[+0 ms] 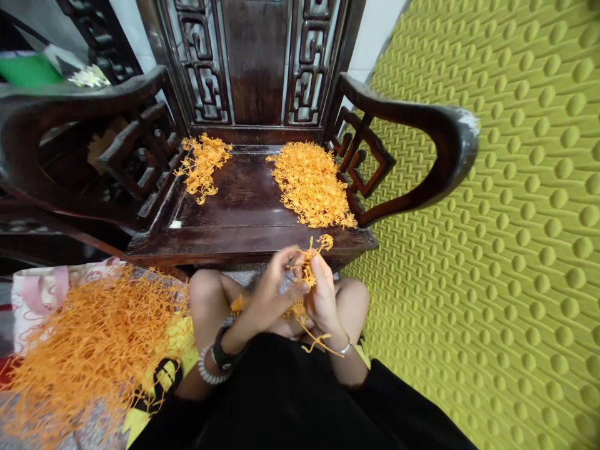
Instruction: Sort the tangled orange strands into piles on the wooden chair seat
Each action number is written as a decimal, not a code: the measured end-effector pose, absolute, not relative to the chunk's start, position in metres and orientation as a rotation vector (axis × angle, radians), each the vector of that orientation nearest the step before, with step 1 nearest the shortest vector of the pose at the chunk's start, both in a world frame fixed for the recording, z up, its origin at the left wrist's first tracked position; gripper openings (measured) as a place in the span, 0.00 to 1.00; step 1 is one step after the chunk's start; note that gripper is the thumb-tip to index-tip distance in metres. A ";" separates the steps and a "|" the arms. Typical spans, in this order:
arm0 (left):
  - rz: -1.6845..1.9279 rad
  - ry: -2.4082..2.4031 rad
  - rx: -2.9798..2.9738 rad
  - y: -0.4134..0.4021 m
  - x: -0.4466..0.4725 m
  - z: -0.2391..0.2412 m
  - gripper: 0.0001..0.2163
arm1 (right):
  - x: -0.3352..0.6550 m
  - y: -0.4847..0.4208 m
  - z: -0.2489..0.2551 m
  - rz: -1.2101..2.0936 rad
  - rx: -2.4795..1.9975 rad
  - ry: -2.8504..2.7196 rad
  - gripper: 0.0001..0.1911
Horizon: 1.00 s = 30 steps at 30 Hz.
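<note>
My left hand [270, 294] and my right hand [323, 294] meet in front of my knees, both with fingers closed on an orange plastic strand piece [309, 265] whose end curls up above the fingertips. More orange strands trail down between my wrists. A dark carved wooden chair [244, 219] stands just beyond my hands. On its seat lie a small orange pile [202, 164] at the left and a larger, denser orange pile [312, 182] at the right.
A big loose heap of orange strands [89, 350] lies on the floor at my left, over a pink-handled bag [42, 287]. Green bumpy floor mat [506, 250] covers the right side. The chair's armrests [422, 119] curve out on both sides.
</note>
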State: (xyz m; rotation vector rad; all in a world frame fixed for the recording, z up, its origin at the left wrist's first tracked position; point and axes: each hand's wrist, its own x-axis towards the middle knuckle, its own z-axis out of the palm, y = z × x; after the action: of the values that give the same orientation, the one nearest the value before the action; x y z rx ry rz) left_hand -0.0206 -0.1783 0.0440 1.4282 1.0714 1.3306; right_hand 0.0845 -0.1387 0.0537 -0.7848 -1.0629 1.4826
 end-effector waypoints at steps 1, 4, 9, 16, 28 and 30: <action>1.343 1.043 1.403 -0.179 -0.015 0.040 0.27 | 0.082 -0.137 0.053 1.460 -0.820 -1.050 0.20; 1.379 1.105 1.283 -0.181 -0.002 0.031 0.27 | 0.080 -0.130 0.051 1.396 -0.906 -1.042 0.19; 1.044 1.159 1.312 -0.186 -0.001 0.031 0.16 | 0.088 -0.113 0.056 1.298 -0.962 -1.058 0.16; 1.118 1.017 0.890 -0.185 0.003 0.030 0.26 | 0.089 -0.109 0.071 1.690 -0.698 -0.830 0.16; 0.962 0.904 1.011 -0.187 0.006 0.021 0.25 | 0.130 -0.107 0.062 2.367 -0.257 -0.357 0.07; 0.886 0.842 1.119 -0.194 0.006 0.026 0.25 | 0.146 -0.110 0.078 2.374 -0.170 -0.449 0.07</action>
State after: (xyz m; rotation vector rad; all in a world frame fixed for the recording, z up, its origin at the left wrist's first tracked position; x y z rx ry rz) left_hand 0.0057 -0.1943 0.0258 1.1187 0.8416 0.8859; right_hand 0.1461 -0.1101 0.0778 -0.1700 -0.4494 2.3742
